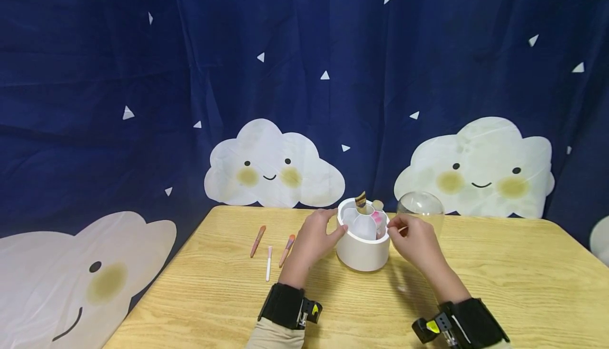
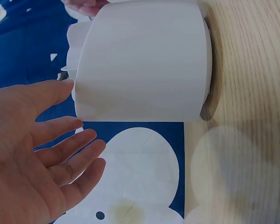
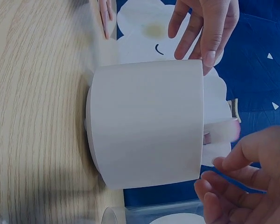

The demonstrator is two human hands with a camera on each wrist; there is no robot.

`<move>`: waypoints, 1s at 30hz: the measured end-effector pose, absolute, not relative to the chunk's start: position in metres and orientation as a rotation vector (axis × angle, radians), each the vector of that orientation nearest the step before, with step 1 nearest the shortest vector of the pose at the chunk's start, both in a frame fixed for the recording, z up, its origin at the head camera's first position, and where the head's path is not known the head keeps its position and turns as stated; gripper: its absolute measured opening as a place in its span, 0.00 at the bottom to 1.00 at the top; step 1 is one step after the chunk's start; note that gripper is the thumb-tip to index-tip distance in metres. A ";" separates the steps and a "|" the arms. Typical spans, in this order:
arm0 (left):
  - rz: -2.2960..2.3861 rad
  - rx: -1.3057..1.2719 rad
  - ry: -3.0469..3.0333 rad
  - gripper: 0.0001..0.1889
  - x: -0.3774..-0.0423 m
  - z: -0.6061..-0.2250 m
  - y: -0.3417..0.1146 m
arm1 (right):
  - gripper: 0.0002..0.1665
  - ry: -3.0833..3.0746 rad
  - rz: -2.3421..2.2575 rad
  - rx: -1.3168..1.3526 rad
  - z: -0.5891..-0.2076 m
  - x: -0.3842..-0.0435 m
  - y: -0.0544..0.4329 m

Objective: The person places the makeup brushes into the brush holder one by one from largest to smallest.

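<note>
A round white makeup organizer (image 1: pixel 362 255) stands upright on the table, with petal-shaped translucent compartments inside. A brown-and-gold brush head (image 1: pixel 361 202) sticks up from its middle. A round tan tip (image 1: pixel 378 205) and a clear item with pink (image 1: pixel 378 217) show at its right side. My left hand (image 1: pixel 317 237) rests at the organizer's left rim, thumb tip on the edge and fingers loosely spread. At the right rim is my right hand (image 1: pixel 415 240), its thumb and index fingertips right at the edge and the other fingers loosely bent.
Left of the organizer lie a pink-handled brush (image 1: pixel 257 242), a white-handled brush (image 1: pixel 268 264) and another pink brush (image 1: pixel 286 251). A clear dome cover (image 1: pixel 421 203) stands behind my right hand. A dark blue curtain (image 1: pixel 295 90) with cloud faces hangs behind the wooden table (image 1: pixel 514 280).
</note>
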State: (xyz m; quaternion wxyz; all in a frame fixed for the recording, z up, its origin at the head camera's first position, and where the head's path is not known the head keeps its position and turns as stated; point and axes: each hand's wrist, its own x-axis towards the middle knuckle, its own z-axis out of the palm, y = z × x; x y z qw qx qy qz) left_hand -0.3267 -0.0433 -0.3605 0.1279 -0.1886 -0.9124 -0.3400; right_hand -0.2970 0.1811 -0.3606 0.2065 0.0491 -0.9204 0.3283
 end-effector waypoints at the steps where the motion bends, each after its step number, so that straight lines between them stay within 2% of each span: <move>1: -0.989 -0.544 -2.655 0.25 -0.326 -0.360 -0.043 | 0.06 -2.568 0.916 0.124 -0.360 -0.297 0.181; 30: -0.985 -0.495 -2.645 0.18 -0.321 -0.352 -0.045 | 0.07 -2.584 0.948 0.095 -0.365 -0.298 0.181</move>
